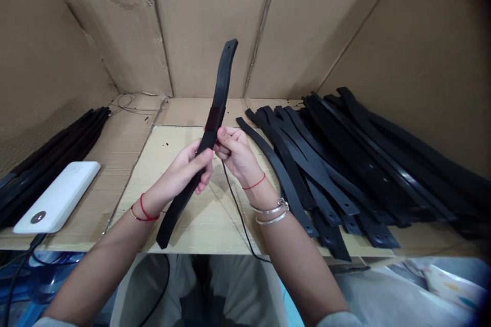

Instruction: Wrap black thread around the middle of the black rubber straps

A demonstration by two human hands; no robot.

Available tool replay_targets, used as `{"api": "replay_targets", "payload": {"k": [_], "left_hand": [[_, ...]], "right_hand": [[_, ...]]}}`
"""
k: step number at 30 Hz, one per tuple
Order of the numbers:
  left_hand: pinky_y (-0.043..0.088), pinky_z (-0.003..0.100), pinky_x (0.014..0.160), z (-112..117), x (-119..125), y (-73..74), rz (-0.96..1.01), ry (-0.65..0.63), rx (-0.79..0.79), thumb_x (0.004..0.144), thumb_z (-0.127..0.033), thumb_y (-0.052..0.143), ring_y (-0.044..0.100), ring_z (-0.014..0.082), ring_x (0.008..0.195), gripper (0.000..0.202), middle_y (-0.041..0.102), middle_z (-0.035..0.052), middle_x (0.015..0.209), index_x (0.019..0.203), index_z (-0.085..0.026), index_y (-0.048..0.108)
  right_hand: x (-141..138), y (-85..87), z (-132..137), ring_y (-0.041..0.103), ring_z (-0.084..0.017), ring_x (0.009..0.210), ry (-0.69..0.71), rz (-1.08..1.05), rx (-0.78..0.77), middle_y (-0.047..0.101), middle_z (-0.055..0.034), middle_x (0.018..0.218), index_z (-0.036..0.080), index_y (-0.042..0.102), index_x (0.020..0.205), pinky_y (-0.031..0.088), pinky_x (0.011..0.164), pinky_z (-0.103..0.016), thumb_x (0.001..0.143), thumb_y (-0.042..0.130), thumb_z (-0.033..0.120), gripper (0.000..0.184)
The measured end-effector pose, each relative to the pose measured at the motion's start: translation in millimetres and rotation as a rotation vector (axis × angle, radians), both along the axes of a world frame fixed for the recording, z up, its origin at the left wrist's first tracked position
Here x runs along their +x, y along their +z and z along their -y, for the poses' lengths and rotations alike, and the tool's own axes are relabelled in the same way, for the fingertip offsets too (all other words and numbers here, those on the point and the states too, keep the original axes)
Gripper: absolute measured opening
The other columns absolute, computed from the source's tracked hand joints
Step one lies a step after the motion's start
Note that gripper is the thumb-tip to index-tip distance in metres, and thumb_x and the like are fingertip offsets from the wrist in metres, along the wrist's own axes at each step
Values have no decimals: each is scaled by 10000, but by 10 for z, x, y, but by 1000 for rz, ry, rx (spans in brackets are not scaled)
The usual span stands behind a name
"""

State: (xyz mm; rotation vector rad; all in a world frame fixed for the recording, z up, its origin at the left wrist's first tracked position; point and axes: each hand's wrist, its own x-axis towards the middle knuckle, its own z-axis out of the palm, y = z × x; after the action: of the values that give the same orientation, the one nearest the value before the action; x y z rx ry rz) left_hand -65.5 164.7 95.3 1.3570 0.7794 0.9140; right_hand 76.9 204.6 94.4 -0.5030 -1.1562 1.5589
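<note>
Head view: black strap held upright between both hands

Cardboard walls rise behind the worktop; on it, a heap of black straps lies right, and a dark strap bundle and white power bank lie left. Above its middle, the left hand wraps curled fingers around the strap; the right hand pinches it, fingers pressed together just below a dark band.

We see a wooden shelf bearing black straps, more straps, a white power bank (and a thin cable).
</note>
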Motion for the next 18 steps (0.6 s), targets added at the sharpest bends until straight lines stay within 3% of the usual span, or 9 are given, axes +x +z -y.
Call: {"api": "replay_targets", "payload": {"k": [3, 5, 9, 13, 15, 16, 18], "left_hand": [[264, 142, 414, -12, 32, -10, -200, 212, 160, 735, -392, 651, 341, 2, 441, 347, 410, -53, 563, 865, -132, 462], [240, 147, 424, -20, 48, -14, -187, 235, 169, 742, -328, 633, 312, -7, 454, 294, 378, -50, 567, 772, -125, 423], [213, 152, 390, -22, 61, -12, 76, 97, 44, 713, -230, 606, 287, 0, 416, 296, 329, -63, 570, 757, -155, 323], [182, 148, 348, -13, 54, -31, 339, -231, -114, 706, -242, 557, 235, 25, 365, 317, 277, -76, 499, 768, -177, 253], [231, 158, 352, -15, 54, -43, 394, -338, -168, 725, -313, 541, 287, 47, 379, 311, 284, -67, 488, 780, -177, 266], [266, 164, 365, -19, 56, -45, 373, -339, -183, 753, -367, 526, 326, 55, 396, 299, 307, -58, 497, 800, -173, 302], [320, 169, 397, -30, 59, -40, 259, -217, -189, 814, -474, 482, 393, 60, 436, 332, 367, -40, 535, 875, -158, 396]], "right_hand": [[-18, -2, -5, 129, 3, 436, -4, 2, -25, 196, 86, 522, 111, 531, 817, 72, 416, -188, 648, 765, 459, 451], [-37, -11, -3, 117, 1, 441, 13, -1, -28, 167, 86, 528, 114, 536, 828, 70, 416, -185, 660, 760, 446, 434], [-64, -39, -2, 105, -4, 439, 75, -16, 4, 139, 82, 533, 113, 561, 888, 77, 420, -172, 735, 701, 438, 385], [-62, -29, 21, 127, 1, 418, 42, 3, 4, 159, 92, 497, 115, 519, 790, 107, 413, -156, 734, 703, 432, 371], [-60, -8, 43, 198, -2, 402, -8, 45, -6, 232, 85, 474, 126, 454, 713, 143, 404, -151, 720, 713, 446, 412], [-60, 3, 51, 248, -10, 403, -32, 68, -9, 265, 77, 472, 132, 423, 691, 173, 402, -152, 716, 714, 453, 434], [-62, 20, 56, 292, -19, 416, -89, 88, -3, 273, 73, 477, 142, 376, 663, 226, 412, -158, 715, 714, 455, 463]]}}
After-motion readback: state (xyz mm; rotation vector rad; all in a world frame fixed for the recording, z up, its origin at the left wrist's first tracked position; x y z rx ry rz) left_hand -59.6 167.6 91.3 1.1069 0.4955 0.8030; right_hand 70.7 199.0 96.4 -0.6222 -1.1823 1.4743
